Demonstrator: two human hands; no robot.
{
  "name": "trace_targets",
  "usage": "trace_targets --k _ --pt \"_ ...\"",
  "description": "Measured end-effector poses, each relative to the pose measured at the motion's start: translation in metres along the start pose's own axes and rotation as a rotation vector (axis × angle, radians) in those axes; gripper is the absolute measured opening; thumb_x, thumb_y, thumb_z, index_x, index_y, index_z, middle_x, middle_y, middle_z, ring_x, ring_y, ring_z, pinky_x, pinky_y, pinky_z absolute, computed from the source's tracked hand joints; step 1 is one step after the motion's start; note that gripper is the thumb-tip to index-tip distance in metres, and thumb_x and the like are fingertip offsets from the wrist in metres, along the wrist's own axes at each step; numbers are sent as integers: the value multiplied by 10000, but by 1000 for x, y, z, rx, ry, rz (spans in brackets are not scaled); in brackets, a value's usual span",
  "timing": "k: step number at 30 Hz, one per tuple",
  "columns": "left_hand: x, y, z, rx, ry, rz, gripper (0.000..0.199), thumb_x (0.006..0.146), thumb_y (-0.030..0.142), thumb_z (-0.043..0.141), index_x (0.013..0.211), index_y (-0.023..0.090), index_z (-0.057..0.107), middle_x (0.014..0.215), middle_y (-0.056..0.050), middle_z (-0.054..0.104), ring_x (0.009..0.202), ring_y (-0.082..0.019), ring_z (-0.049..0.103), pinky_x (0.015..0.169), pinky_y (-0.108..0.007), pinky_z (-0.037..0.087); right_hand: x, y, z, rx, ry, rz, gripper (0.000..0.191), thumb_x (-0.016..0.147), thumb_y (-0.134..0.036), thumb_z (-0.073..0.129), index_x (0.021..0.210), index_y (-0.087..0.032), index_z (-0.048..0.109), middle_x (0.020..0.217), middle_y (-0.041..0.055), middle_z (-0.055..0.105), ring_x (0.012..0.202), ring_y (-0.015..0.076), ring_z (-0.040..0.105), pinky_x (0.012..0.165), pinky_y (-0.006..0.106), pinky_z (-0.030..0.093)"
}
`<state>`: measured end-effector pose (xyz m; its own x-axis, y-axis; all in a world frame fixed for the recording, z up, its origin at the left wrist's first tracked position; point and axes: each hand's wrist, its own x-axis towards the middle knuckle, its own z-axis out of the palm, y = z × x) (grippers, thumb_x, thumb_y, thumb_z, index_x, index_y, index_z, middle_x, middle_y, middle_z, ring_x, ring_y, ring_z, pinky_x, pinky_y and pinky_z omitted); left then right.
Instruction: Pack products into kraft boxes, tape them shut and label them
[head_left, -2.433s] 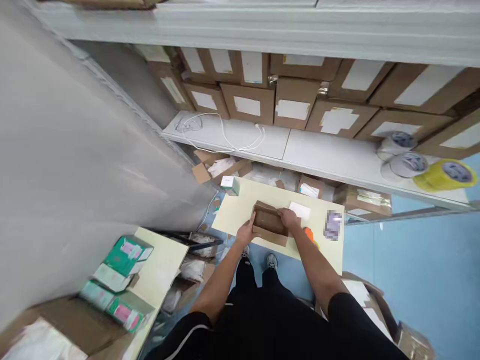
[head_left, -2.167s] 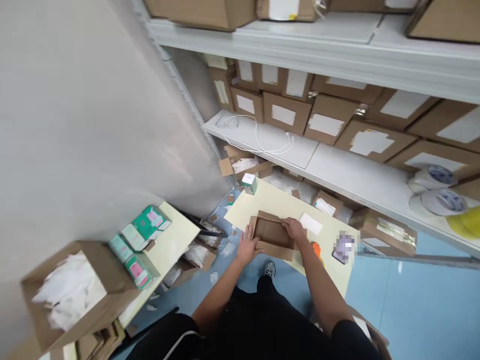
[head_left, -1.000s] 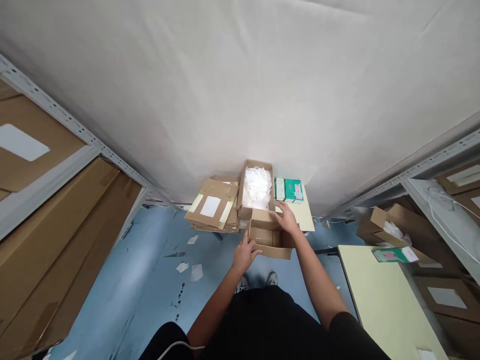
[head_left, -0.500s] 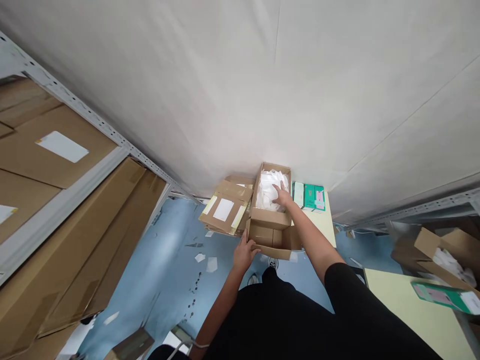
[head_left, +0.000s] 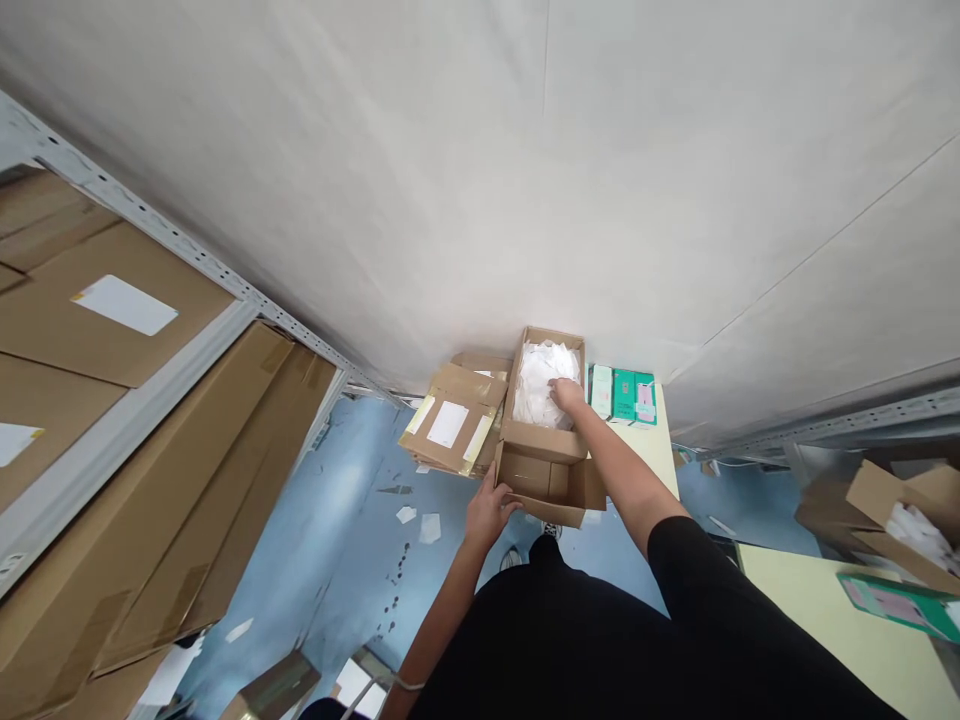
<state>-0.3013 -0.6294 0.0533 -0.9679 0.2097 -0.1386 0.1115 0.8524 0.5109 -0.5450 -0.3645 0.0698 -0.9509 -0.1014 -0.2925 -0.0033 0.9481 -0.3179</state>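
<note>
An open cardboard box stands near my body, its inside bare. My left hand grips the left end of that box, thumb along its near side. Beyond it, a second open box holds a heap of white wrapping material. My right hand reaches into this heap with its fingers closed on the white material. Green and white packs stand just right of the second box, on a pale yellow table. Flattened cartons are stacked to the left.
Shelving with large cartons runs along the left. At the right are another pale table, a green pack and an open box with white stuffing. Paper scraps lie on the blue floor.
My right hand has closed its spread fingers onto the white material. My left hand keeps its grip on the near box. The view has shifted slightly.
</note>
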Motion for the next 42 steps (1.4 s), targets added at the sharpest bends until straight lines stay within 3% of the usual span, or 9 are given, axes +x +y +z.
trace_targets --k 5,9,13,17,20,24,28,34,42 --pt "-4 2 -1 -15 26 44 188 848 334 842 963 243 725 1728 -87 320 1371 -341 601 1048 -474 574 -43 -19 -24 18 176 35 362 1035 -249 502 1325 -240 719 1315 111 736 1189 275 663 1008 320 477" --pt "-14 4 -3 -39 46 44 180 872 368 815 967 243 727 1724 -84 327 1376 -355 590 1036 -489 579 -104 -36 -30 106 355 1 376 1050 -277 480 1359 -233 690 1336 100 726 1157 279 679 1011 346 497" --pt "-26 6 -3 -86 72 51 188 883 379 801 1016 251 760 1681 -91 403 1375 -367 585 1055 -506 573 -185 -46 -3 181 404 -7 365 1048 -328 504 1338 -214 695 1277 115 748 1110 283 707 997 362 522" --pt "-37 7 0 -121 79 65 191 883 393 802 1004 253 756 1714 -66 349 1415 -369 545 1081 -500 558 -251 -51 42 188 144 6 335 966 -315 666 1292 -275 735 1332 79 739 1209 289 692 1050 368 524" --pt "-46 8 4 -124 68 90 189 873 395 813 988 256 757 1724 -51 330 1425 -365 536 1077 -486 560 -279 -49 65 230 29 -9 480 919 -349 742 1393 -297 681 1495 73 635 1353 285 620 1120 378 503" --pt "-55 12 10 -115 68 129 220 868 393 823 1029 251 773 1693 -75 387 1407 -349 559 1079 -467 559 -301 -36 69 262 151 26 507 933 -363 714 1421 -235 660 1555 132 569 1445 300 538 1203 453 446" --pt "-57 25 21 -102 53 168 215 852 392 838 1001 249 778 1697 -86 381 1389 -357 573 1076 -467 559 -322 -15 59 289 303 40 408 973 -339 642 1363 -227 694 1499 140 616 1404 294 571 1209 479 445" --pt "-54 82 52 -80 2 276 213 846 377 844 1014 261 783 1683 -82 405 1402 -360 563 1080 -474 554 -385 41 53 348 493 96 403 1005 -363 573 1371 -232 679 1470 126 637 1385 282 582 1200 483 460" --pt "-80 227 134 -53 -127 570 206 843 361 848 991 241 770 1691 -101 390 1417 -348 560 1119 -473 528 -538 174 55 385 744 395 428 1004 -377 553 1380 -210 673 1462 140 638 1375 295 580 1211 493 448"
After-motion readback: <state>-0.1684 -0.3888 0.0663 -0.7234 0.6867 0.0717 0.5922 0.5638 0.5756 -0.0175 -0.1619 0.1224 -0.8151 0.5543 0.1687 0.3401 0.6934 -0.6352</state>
